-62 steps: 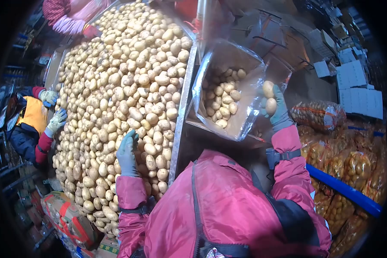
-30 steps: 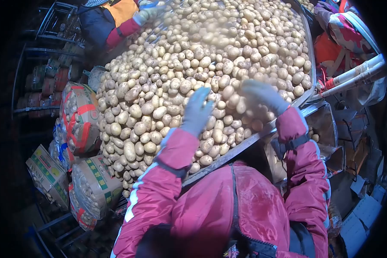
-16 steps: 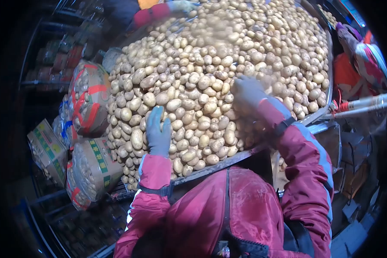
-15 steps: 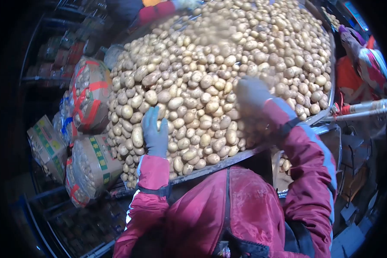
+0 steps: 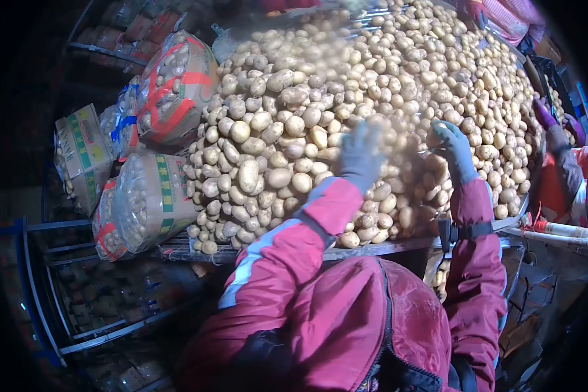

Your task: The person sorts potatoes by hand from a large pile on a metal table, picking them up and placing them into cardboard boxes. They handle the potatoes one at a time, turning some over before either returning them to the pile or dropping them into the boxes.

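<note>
Left hand [image 5: 361, 155] blurred, grip unclear; right hand [image 5: 455, 149] spread over potatoes [image 5: 287, 124] near table edge [image 5: 398, 247].

Red padded jacket, grey-striped sleeves, teal gloves on both hands

Pale, rounded potatoes [image 5: 287, 124] lie heaped in a dense pile across the sorting table [image 5: 385, 249].

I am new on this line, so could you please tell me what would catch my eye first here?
First, the huge heap of potatoes that fills the table across the upper middle of the view. Next, the person's two gloved hands over its near side: the left hand, blurred, and the right hand beside it. Then the netted sacks of potatoes and the printed boxes stacked left of the heap.
</note>
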Demonstrator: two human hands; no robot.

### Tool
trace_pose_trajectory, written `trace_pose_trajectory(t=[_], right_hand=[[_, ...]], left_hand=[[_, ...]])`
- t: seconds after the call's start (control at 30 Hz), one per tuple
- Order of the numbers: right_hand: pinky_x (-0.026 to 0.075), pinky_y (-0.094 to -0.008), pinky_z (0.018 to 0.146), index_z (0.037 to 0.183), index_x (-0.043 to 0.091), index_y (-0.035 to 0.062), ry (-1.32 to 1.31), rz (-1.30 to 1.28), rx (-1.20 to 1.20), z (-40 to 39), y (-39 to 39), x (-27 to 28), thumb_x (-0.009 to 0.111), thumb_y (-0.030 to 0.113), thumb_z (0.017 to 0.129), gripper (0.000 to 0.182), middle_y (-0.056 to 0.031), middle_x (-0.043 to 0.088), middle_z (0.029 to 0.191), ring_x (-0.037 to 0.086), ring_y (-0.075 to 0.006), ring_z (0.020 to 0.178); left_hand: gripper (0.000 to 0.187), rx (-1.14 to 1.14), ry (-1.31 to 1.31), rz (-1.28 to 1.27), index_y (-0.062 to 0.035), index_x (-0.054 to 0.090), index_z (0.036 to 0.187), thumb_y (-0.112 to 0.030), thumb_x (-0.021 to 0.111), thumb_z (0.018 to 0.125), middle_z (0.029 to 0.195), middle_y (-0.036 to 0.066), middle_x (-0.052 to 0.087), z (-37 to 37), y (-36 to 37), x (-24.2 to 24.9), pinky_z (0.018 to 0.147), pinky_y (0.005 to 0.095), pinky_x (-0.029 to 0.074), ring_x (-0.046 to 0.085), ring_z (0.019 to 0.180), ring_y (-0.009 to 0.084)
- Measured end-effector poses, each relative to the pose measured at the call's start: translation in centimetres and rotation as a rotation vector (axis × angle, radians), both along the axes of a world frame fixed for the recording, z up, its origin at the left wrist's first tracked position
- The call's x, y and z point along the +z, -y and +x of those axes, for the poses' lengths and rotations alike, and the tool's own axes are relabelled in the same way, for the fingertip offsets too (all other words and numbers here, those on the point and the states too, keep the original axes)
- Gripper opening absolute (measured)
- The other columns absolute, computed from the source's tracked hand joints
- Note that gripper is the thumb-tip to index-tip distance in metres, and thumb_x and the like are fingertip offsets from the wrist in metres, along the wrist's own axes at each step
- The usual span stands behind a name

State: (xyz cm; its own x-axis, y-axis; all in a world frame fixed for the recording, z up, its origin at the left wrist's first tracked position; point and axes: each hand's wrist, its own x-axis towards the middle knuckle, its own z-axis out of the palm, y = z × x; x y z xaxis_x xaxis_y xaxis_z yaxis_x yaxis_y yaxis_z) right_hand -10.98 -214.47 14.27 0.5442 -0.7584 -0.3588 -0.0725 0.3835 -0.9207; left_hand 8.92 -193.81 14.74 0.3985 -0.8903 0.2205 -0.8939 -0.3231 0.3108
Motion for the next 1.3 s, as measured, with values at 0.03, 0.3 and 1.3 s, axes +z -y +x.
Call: trace_pose_trajectory(t=[0.03,0.3,1.3], right_hand=[[0.061,-0.0344,0.082,0.133,0.067,0.0105,0.033,0.093,-0.033,-0.9,-1.0,1.9,0.068,0.035,0.096,0.044,-0.0032,0.068,0.119,0.070,-0.0191,0.101],[0.053,-0.0317,0.057,0.124,0.067,0.0021,0.243,0.047,-0.147,-8.3,-8.1,0.3,0.061,0.034,0.103,0.039,-0.0099,0.068,0.094,0.065,-0.0195,0.073],[0.057,-0.0324,0.055,0.136,0.063,-0.0004,0.299,0.481,-0.229,-12.4,-14.9,0.3,0.055,0.053,0.107,0.062,-0.0134,0.072,0.092,0.067,-0.0194,0.060]], left_hand=[[0.083,-0.034,0.049,0.080,-0.0209,0.038,0.163,-0.031,0.075,0.089,0.163,0.019,0.037,-1.8,0.7,0.4,0.120,0.0520,0.037,0.041,0.143,0.0431],[0.051,-0.338,-0.418,-0.010,-0.0079,0.061,0.144,-0.020,0.070,0.095,0.152,0.019,0.054,-3.4,-3.4,1.6,0.119,0.0457,0.042,0.051,0.140,0.0372],[0.056,-0.292,-0.759,0.274,-0.0080,0.068,0.135,-0.041,0.077,0.090,0.119,0.017,0.073,-5.1,16.4,2.0,0.097,0.0365,0.054,0.070,0.109,0.0255]])
